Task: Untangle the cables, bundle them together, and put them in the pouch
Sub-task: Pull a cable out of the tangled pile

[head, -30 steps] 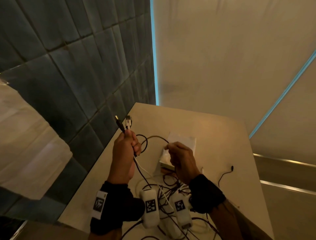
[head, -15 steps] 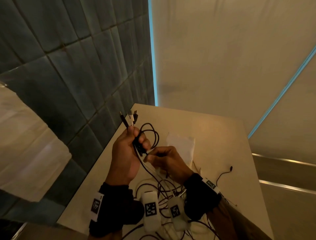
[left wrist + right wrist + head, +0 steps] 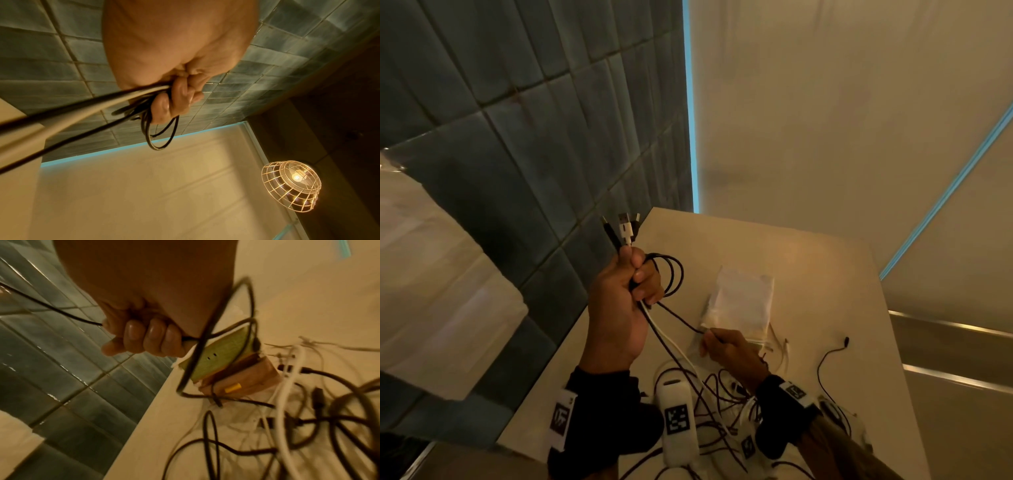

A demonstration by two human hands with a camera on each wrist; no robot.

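My left hand (image 3: 635, 284) is raised above the table's left edge and grips a bunch of black and white cables (image 3: 671, 277), whose plugs (image 3: 624, 230) stick up out of the fist; black loops (image 3: 162, 138) hang beside the curled fingers (image 3: 180, 100). One black cable (image 3: 678, 315) runs down from there to my right hand (image 3: 717, 344), which pinches it low over the table. That hand (image 3: 144, 339) is curled round the thin black cable (image 3: 61, 313). The pale pouch (image 3: 739, 301) lies flat just beyond the right hand. A tangle of cables (image 3: 722, 401) lies near the front edge.
The beige table (image 3: 825, 274) stands against a dark tiled wall (image 3: 517, 137) on the left. A loose thin black cable (image 3: 828, 363) lies on the right part. A green and brown packet (image 3: 222, 360) sits under the cables. A caged lamp (image 3: 292, 186) hangs overhead.
My right hand has drawn back down and to the right from the left fist, pulling one black cable out taut. The left hand holds the bunch with another loop added.
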